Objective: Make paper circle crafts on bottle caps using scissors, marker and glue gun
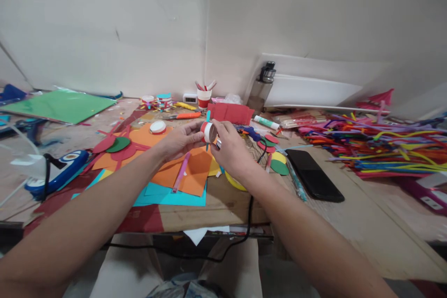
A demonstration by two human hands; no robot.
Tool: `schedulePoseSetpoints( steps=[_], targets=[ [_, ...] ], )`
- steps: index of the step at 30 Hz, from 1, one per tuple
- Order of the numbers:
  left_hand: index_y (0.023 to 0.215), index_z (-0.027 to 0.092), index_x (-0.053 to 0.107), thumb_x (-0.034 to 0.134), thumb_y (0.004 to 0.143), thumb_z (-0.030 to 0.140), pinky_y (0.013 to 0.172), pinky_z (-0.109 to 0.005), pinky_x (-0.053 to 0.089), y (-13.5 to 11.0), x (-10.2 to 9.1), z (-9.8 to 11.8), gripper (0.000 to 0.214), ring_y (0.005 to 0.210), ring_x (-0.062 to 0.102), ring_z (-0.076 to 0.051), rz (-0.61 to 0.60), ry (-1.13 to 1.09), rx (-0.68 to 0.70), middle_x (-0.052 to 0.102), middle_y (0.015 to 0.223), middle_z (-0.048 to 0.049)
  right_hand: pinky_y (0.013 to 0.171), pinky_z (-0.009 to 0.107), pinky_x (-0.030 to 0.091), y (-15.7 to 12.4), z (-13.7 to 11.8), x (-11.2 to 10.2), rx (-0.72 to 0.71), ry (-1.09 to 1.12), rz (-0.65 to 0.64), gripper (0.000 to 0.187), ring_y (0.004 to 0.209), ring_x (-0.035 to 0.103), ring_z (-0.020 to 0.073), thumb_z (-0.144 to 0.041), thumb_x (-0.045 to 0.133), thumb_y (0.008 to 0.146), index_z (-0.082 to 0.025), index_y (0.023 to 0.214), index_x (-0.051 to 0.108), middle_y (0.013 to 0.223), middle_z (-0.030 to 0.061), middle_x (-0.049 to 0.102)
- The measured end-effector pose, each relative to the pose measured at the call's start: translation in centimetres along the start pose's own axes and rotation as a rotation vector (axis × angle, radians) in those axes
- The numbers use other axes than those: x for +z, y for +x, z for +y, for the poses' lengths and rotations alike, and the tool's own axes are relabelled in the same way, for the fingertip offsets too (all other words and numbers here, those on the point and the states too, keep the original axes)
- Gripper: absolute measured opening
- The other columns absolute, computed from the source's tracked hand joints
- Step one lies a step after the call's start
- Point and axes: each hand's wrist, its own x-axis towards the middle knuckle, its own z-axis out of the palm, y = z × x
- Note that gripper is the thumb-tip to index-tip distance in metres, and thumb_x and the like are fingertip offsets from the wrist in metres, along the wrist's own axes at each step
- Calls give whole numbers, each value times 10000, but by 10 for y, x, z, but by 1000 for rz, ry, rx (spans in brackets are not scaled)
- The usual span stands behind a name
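Note:
In both hands, above the middle of the table, is a small red-and-white cardboard cylinder point(210, 133) tilted on its side, its brown round end facing right. Light blue strips stick out of it above and below. My left hand point(183, 140) is closed around its left side, thumb in front. From the right, my right hand point(228, 144) grips it with bent fingers; its fingertips are partly hidden. Orange paper sheets point(190, 177) and a purple straw-like tube point(181, 172) lie beneath. A similar white-topped round piece point(158, 127) rests left of the hands.
A black phone point(314, 174) lies at right, before a heap of coloured pipe cleaners point(384, 137). Behind are a glue stick point(267, 122), an orange cutter point(188, 115), a paper cup point(204, 98) and a dark bottle point(261, 88). A black cable point(249, 216) hangs over the front edge.

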Motion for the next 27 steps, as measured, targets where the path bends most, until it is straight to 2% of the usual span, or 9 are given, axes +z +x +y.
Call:
schedulePoseSetpoints(
  steps=[9, 14, 19, 23, 25, 27],
  targets=[
    [1058, 160, 726, 840, 717, 348, 911, -309, 526, 0, 1, 0, 406, 1025, 678, -213, -34, -29, -32, 722, 1111, -101, 932, 400, 507, 2, -1, -5, 27, 57, -23, 503, 1055, 579, 254, -58, 587, 766, -149, 1259, 545, 1121, 135, 586],
    [1030, 141, 723, 800, 757, 412, 839, -312, 524, 1, 2, -5, 392, 904, 684, -189, -47, -69, -26, 733, 987, -100, 942, 430, 503, 0, 2, -1, 19, 37, -6, 487, 1082, 569, 276, -101, 623, 814, -143, 1292, 537, 1136, 149, 558],
    [1057, 150, 705, 816, 731, 348, 810, -283, 508, 2, 7, -6, 398, 886, 659, -166, -4, 8, 25, 717, 1051, -86, 956, 432, 503, 1, 6, -1, 20, 134, 30, 523, 1077, 575, 260, -64, 682, 761, -194, 1255, 573, 1134, 116, 556],
    [1032, 155, 682, 801, 721, 304, 714, -217, 475, 2, 10, -5, 364, 815, 613, -116, 110, 41, 86, 707, 1018, -57, 836, 358, 546, 3, 8, -4, 188, 445, 78, 482, 926, 615, 187, -225, 702, 808, -201, 1268, 556, 1147, 99, 568],
    [1040, 160, 667, 775, 746, 309, 711, -210, 469, 1, 9, -5, 347, 832, 603, -113, 128, 83, 117, 699, 1032, -52, 771, 331, 543, 4, 8, -5, 290, 553, 67, 389, 871, 617, 170, -303, 655, 850, -184, 1214, 582, 1112, 97, 605],
    [1066, 167, 655, 752, 772, 320, 724, -215, 475, 1, 9, -5, 346, 858, 601, -117, 116, 142, 137, 691, 1061, -53, 744, 314, 526, 5, 8, -6, 333, 585, 48, 296, 834, 614, 161, -333, 631, 860, -173, 1109, 634, 1047, 87, 646]
  ],
)
